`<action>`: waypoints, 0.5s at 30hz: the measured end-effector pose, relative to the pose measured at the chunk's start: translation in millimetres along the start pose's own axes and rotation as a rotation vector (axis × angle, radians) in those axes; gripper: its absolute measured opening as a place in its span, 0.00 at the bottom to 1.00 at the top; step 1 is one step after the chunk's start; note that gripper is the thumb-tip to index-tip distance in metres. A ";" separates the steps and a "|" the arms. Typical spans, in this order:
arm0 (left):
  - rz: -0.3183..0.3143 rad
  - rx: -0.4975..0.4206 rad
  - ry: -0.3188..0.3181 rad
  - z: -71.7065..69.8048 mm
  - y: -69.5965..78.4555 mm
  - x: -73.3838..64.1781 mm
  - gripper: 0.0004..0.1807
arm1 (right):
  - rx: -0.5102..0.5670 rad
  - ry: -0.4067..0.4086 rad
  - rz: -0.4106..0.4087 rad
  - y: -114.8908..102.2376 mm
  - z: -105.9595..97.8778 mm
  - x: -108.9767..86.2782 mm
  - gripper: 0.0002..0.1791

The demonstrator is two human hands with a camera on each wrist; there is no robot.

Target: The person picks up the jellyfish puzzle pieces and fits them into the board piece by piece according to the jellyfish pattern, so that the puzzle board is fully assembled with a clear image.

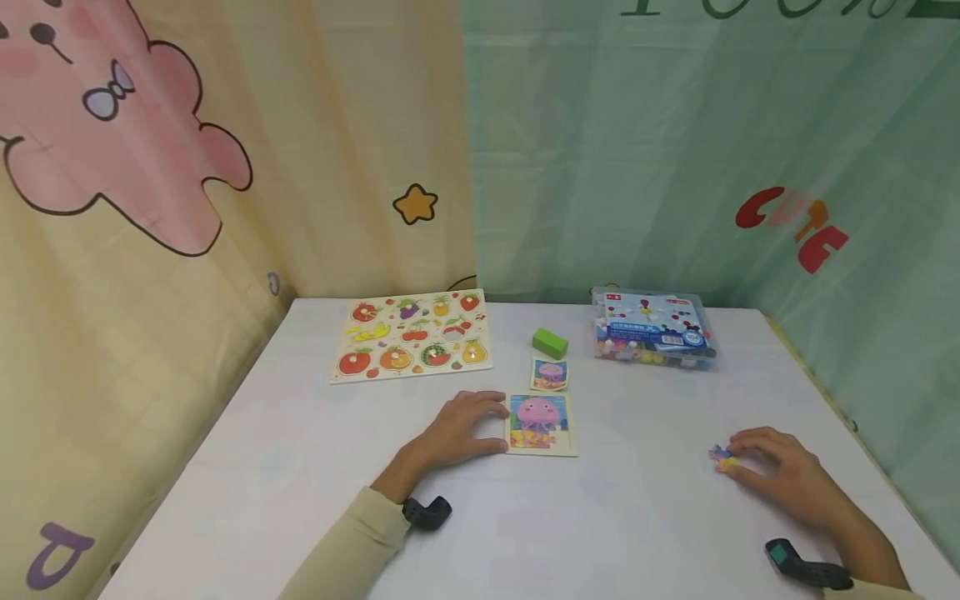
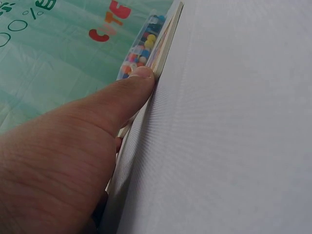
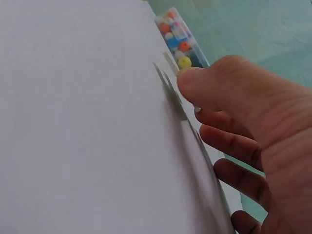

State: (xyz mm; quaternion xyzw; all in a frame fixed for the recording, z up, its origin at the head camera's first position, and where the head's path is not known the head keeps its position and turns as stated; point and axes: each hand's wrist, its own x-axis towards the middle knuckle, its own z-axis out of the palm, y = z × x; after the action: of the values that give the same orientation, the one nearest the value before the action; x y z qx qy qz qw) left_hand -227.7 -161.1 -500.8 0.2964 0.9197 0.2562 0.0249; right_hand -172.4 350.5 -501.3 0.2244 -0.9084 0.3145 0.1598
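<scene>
A small square jigsaw puzzle (image 1: 538,421) with a pink jellyfish lies in a pale frame on the white table. My left hand (image 1: 459,429) rests at its left side, thumb and fingertips spread along that edge. In the left wrist view the thumb (image 2: 122,100) touches the edge. Far to the right, my right hand (image 1: 783,475) pinches small blue, pink and yellow jigsaw pieces (image 1: 718,457) between thumb and fingers, low over the table. The right wrist view shows the thumb (image 3: 209,85) beside thin piece edges; how many pieces are held is unclear.
A small jellyfish picture card (image 1: 550,375) lies behind the puzzle, with a green block (image 1: 550,343) beyond it. A fruit board (image 1: 412,335) lies at the back left. A clear box of colourful beads (image 1: 654,329) stands at the back right, before the curtain (image 1: 637,167).
</scene>
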 end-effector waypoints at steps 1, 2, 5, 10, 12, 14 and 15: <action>0.001 0.002 -0.003 -0.1 -0.1 0.1 0.25 | 0.029 0.003 -0.016 -2.8 2.8 2.7 0.20; 0.004 0.000 -0.003 -0.9 0.3 -0.2 0.25 | 0.053 0.003 -0.031 -5.8 6.3 6.1 0.20; 0.018 0.013 0.005 -2.6 0.5 -0.7 0.24 | 0.102 -0.014 -0.086 -17.1 19.0 19.4 0.22; 0.030 0.018 0.019 -4.9 0.5 -0.7 0.24 | 0.117 -0.078 -0.127 -41.0 43.6 49.6 0.20; 0.033 0.006 0.017 -5.0 0.7 -0.3 0.25 | 0.118 -0.119 -0.116 -52.4 53.3 61.7 0.18; 0.038 -0.014 0.015 -5.0 1.6 -0.1 0.25 | 0.129 -0.162 -0.101 -64.0 63.2 72.8 0.16; 0.039 -0.021 0.013 -4.8 1.9 0.0 0.25 | 0.138 -0.184 -0.099 -69.9 68.1 77.8 0.15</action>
State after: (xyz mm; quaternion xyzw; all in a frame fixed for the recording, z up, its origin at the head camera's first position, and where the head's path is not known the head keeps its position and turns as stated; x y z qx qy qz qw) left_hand -227.6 -162.0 -495.8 0.3124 0.9111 0.2683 0.0168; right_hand -213.0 233.8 -484.0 0.3073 -0.8832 0.3461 0.0753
